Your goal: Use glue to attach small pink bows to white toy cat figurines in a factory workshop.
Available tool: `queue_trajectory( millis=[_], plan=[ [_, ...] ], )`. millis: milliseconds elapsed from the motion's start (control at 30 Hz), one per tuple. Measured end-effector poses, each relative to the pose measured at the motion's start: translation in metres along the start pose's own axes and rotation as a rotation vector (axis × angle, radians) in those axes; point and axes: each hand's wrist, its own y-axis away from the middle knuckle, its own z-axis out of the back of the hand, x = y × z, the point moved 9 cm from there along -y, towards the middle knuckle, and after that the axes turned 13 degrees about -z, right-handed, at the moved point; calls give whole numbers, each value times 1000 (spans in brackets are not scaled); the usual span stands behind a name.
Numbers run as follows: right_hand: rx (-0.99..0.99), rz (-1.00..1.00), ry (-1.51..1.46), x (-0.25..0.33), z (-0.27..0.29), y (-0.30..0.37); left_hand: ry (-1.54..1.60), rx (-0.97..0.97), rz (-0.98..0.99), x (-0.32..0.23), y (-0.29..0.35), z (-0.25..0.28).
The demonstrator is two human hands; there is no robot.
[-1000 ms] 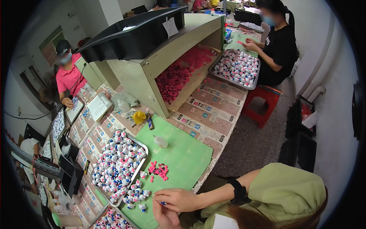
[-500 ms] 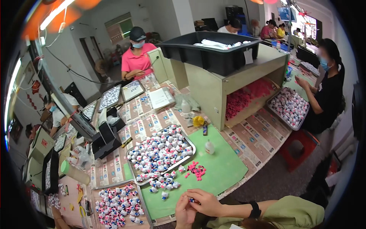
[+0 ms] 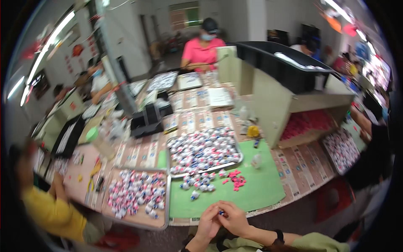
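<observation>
My left hand (image 3: 208, 222) and my right hand (image 3: 233, 218) meet at the near edge of the green mat (image 3: 260, 189), fingers pinched together on one small white and blue piece (image 3: 221, 213). Just beyond them lie several loose white and blue pieces (image 3: 197, 182) and a little heap of pink caps (image 3: 236, 178) on the mat. Behind those stands a metal tray (image 3: 204, 151) heaped with the same pieces. A second full tray (image 3: 136, 195) lies to my left.
A beige wooden hopper (image 3: 285, 105) holds red parts under a black bin (image 3: 285, 63). A third tray (image 3: 341, 149) sits at right by a person in black. A person in yellow (image 3: 46, 206) works at left, one in pink (image 3: 203, 46) at the far end.
The view has swung leftward, so the trays and mat now sit in the middle. My hands have stayed together on the small piece at the mat's near edge.
</observation>
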Motion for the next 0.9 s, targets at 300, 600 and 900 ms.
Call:
queue_trajectory(
  millis=[300,600,900],
  plan=[
    [374,254,97,55,9,7,-447,-18,-342,-55,8,2],
    [448,983,-313,189,46,62,-1988,-498,-812,-254,13,76],
    [375,976,-46,154,72,62,-1658,-70,-524,-147,-38,19]
  ],
)
